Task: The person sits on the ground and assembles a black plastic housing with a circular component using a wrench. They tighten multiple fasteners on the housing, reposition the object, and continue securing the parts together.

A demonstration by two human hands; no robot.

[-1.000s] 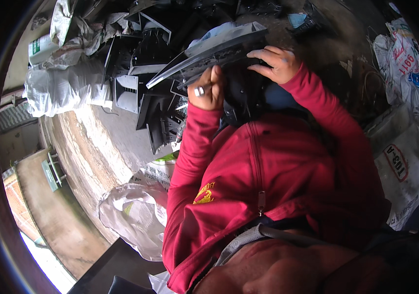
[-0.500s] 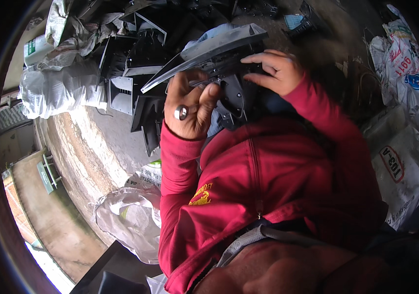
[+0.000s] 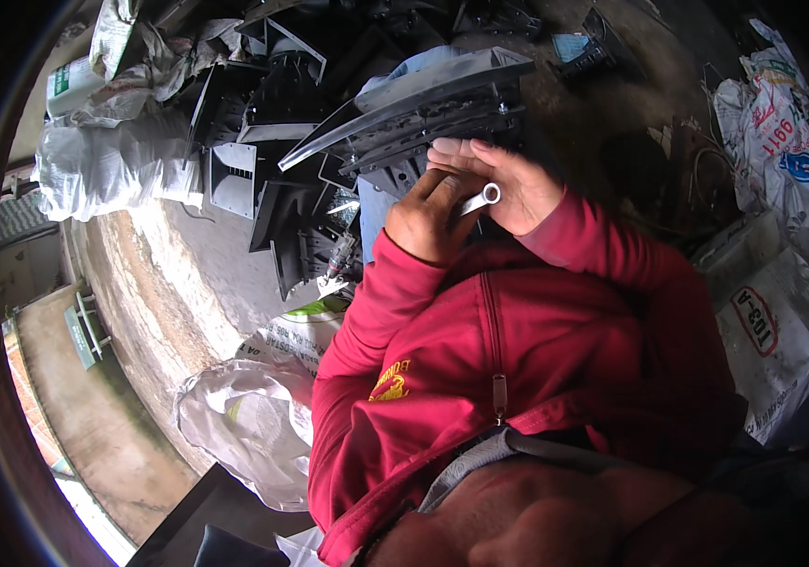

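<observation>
Across my lap rests a large black plastic panel (image 3: 404,109), tilted, with ribs, brackets and bolt ends along its near side. My left hand (image 3: 423,215) is closed around a silver socket wrench (image 3: 490,195), whose round hollow end sticks out to the right. Its fingertips meet my right hand (image 3: 523,184), which is held palm up with the fingers stretched out and lying together. Both hands are just on the near side of the panel. Whether anything small lies between the fingers is hidden.
Similar black plastic parts (image 3: 286,123) are piled beyond and to the left. A power tool (image 3: 336,257) lies left of my lap. White plastic bags (image 3: 249,425) stand at the near left, printed white sacks (image 3: 773,312) at the right. Wrapped white bundles (image 3: 121,165) sit far left.
My left hand has moved right, off the panel, swinging the wrench's hollow end to the right. My right hand has come down from the panel and turned palm up against the left.
</observation>
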